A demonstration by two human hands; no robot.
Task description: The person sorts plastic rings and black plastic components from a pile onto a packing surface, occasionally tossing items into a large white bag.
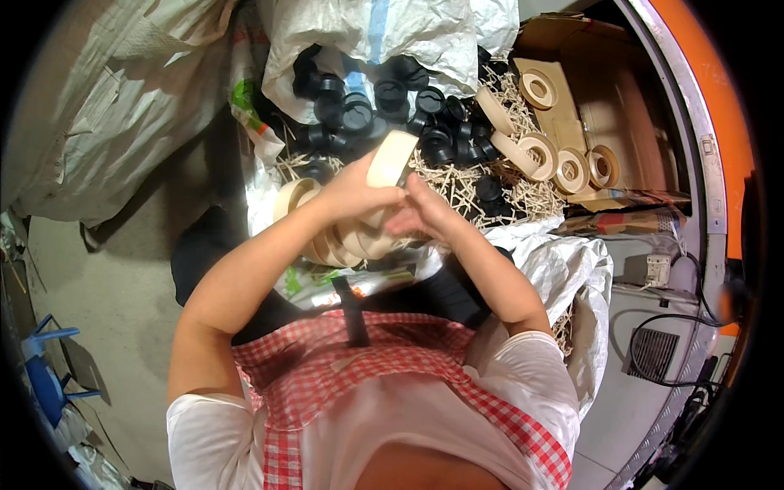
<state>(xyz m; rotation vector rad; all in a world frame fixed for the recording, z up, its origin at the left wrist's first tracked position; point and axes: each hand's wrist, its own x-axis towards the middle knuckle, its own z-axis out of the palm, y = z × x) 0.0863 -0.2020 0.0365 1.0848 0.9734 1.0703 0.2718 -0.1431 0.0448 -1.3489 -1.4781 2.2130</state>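
Note:
My left hand (353,194) is closed around a cream plastic ring (394,158), its broad smooth band tilted up above my fingers. Close beside it is my right hand (426,211), thumb raised, with blurred fingers near the ring's lower end; whether they grip anything is unclear. Below my left hand, several more cream rings (333,247) lie in a cluster by my lap, partly covered by my wrist. Black round caps (392,95) are heaped just beyond my hands. Small pale pegs (461,184) are scattered among and beside them.
At the right, an open cardboard box (629,131) has several cream rings (572,170) at its near side. White woven sacks (367,33) lie behind the caps, and a larger sack (114,106) stands far left. A black cable (633,351) hangs lower right. A blue stool (49,367) stands at left.

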